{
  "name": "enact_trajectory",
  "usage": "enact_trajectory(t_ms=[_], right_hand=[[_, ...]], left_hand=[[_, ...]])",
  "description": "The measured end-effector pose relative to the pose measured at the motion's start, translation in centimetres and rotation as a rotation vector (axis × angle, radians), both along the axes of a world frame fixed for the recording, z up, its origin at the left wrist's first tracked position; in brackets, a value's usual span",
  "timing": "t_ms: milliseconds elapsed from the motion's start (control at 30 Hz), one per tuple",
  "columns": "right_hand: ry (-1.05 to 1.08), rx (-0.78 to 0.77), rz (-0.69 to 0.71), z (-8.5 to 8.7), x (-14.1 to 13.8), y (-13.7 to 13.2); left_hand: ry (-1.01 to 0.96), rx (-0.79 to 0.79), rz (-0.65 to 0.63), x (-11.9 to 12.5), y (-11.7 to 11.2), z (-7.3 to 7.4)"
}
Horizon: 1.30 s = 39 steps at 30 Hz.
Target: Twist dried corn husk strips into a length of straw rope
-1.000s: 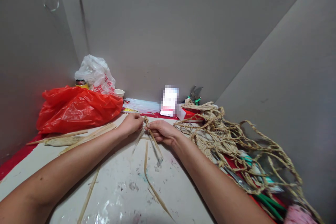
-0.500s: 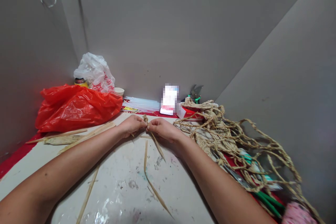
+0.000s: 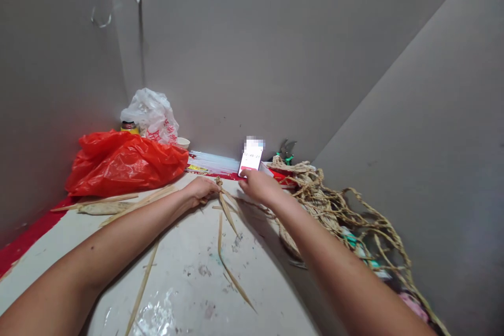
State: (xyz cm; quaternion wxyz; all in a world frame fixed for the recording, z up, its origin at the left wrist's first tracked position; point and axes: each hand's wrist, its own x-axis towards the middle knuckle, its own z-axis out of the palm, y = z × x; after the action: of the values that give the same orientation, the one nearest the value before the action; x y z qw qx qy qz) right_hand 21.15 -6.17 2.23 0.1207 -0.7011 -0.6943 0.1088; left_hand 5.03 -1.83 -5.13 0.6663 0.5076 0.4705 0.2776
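The left hand (image 3: 203,188) is closed in a pinch on a knotted straw piece (image 3: 227,212), which sits near the far edge of the tabletop (image 3: 197,278), its knot just at the fingertips. From that knot the piece's long axis runs back toward the wearer, slanting a little to the right, its tails spread below and apart. The left hand is the nearer of the 2, being in contact from the left; the right hand (image 3: 260,187) is off to the right of the knot, released from the straw, with nothing seen in its grasp. Its 1 extended finger meets the lower part of the screen of a phone (image 3: 251,160) propped beyond the straw. Whether that fingertip presses or only hovers, I cannot tell. Nearer the wearer lies 1 loose bent strip (image 3: 237,284); a rope heap (image 3: 328,199) lies right, partly behind the right forearm.
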Motion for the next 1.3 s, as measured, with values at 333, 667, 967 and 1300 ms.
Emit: enact_trajectory(t_ms=[333, 667, 967, 1300], right_hand=[[-0.276, -0.075, 0.129, -4.1, -6.5, -7.5], [0.693, 0.057, -0.001, -6.2, -0.9, -5.3], [0.924, 0.14, -0.085, -7.0, -1.1, -0.9], [0.935, 0.18, -0.096, -8.5, -1.4, -0.5]], left_hand=[[-0.022, 0.006, -0.016, -0.2, 0.2, 0.0], [-0.05, -0.008, -0.064, -0.5, 0.1, 0.2], [-0.071, -0.005, -0.097, -0.6, 0.0, 0.4], [-0.116, -0.03, -0.123, -0.7, 0.5, 0.0]])
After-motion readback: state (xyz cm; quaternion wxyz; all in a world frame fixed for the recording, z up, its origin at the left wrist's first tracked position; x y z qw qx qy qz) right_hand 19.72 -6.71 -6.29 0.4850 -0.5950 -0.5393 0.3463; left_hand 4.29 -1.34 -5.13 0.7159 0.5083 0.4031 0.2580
